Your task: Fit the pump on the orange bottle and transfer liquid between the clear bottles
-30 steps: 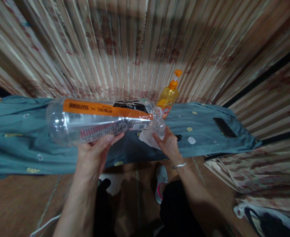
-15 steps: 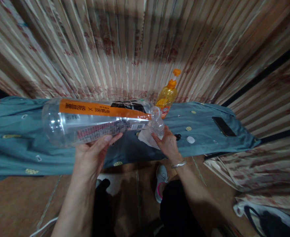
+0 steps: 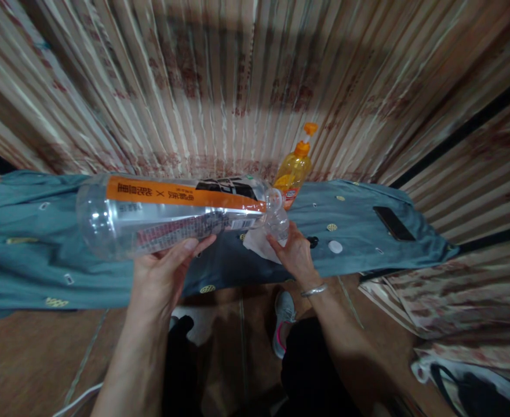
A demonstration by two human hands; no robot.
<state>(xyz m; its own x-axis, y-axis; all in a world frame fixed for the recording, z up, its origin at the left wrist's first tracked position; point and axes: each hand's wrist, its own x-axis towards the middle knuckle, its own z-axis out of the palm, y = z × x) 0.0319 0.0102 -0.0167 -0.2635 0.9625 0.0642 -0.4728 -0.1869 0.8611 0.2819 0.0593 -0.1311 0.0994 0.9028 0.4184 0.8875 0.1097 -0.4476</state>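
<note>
A large clear plastic bottle (image 3: 172, 217) with an orange and silver label lies sideways in the air, its neck to the right. My left hand (image 3: 168, 266) is closed round its underside, thumb on the near side. At the bottle's mouth sits a small clear plastic container (image 3: 277, 223); my right hand (image 3: 296, 252) pinches it from below, and its exact kind is hard to make out. Whether the two mouths touch I cannot tell. Beneath them shows a white tissue or cloth (image 3: 261, 243). No liquid is plainly visible in the large bottle.
An orange pump bottle (image 3: 294, 171) stands just behind the bottle's mouth. On the teal cloth-covered table (image 3: 354, 217) lie a white cap (image 3: 335, 247), a small black object (image 3: 313, 241) and a dark phone (image 3: 394, 223). A patterned curtain (image 3: 237, 87) hangs close behind.
The large bottle's base has shifted very slightly to the right. Both hands otherwise keep their places and their holds.
</note>
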